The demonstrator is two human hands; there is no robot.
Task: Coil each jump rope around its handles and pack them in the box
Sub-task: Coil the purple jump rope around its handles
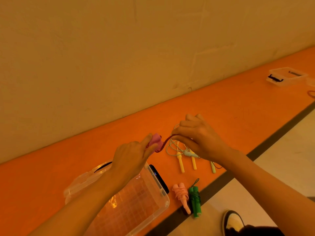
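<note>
The left hand grips a pair of pink handles, its fingers curled round them. Just beside it, the right hand pinches the dark red cord where it leaves the handles. To wind well, I judge the cord wants steady tension, with the turns laid side by side and the handles held parallel (slack turns would likely slide off smooth plastic). The cord looks thin and limp. Below the left wrist stands the clear, hard-walled box, and no rope shows inside it. Near its right end lie a coiled salmon rope and a coiled green rope. A pale rope with yellow handles sprawls loose on the orange floor.
</note>
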